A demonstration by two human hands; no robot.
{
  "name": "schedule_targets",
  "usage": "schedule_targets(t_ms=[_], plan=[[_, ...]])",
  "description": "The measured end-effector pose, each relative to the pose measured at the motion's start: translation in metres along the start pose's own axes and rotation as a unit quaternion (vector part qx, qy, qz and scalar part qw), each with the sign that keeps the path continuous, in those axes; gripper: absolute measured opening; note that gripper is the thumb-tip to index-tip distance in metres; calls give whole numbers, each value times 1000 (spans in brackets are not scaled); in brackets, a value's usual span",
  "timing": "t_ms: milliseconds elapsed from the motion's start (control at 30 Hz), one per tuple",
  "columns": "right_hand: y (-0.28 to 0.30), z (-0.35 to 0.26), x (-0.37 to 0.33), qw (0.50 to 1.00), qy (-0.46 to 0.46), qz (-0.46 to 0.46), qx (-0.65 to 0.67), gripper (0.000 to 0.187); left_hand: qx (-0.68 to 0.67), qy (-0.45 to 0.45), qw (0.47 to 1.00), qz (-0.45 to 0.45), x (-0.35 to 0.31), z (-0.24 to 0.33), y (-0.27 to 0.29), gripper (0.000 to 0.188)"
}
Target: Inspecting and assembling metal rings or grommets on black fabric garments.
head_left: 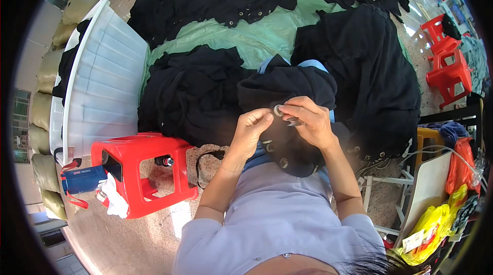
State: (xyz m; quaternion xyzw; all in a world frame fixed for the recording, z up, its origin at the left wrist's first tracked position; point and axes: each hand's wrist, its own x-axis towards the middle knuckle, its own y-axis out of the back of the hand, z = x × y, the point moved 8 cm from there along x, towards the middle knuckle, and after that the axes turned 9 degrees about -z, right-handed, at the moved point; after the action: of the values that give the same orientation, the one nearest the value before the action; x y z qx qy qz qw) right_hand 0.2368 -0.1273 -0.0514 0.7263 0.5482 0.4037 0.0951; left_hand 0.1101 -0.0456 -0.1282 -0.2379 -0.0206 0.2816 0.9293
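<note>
A black knit garment [287, 87] with round, light-rimmed buttons lies across my lap. My left hand [251, 128] pinches its edge between thumb and fingertips. Just right of that pinch, a round button [278, 110] stands out on the cloth. My right hand [310, 121] is closed, its fingertips against this button. From under its fingers pokes a small pointed metal tool, which looks like thread snips [294, 122]; most of it is hidden in the palm. More buttons [283, 163] show on the part hanging toward my waist.
Piles of black garments [195, 90] lie around on a green plastic sheet [221, 38]. A white tub [102, 79] and a red stool [144, 167] stand at left. More red stools [449, 74] are at far right, near a yellow plastic bag [436, 228] and a white-legged frame [382, 180].
</note>
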Motion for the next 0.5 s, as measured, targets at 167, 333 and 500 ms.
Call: schedule_targets(t_ms=[167,333,500], plan=[[-3,10,-9,995,-48,34,86,25,70,-6,997,-21,-2,-1,-2,15],[-14,28,-18,973,-128,94,166,5,163,-78,983,20,0,9,-11,38],[-22,39,-24,950,-184,77,240,4,214,-42,976,-9,2,-3,-4,31]])
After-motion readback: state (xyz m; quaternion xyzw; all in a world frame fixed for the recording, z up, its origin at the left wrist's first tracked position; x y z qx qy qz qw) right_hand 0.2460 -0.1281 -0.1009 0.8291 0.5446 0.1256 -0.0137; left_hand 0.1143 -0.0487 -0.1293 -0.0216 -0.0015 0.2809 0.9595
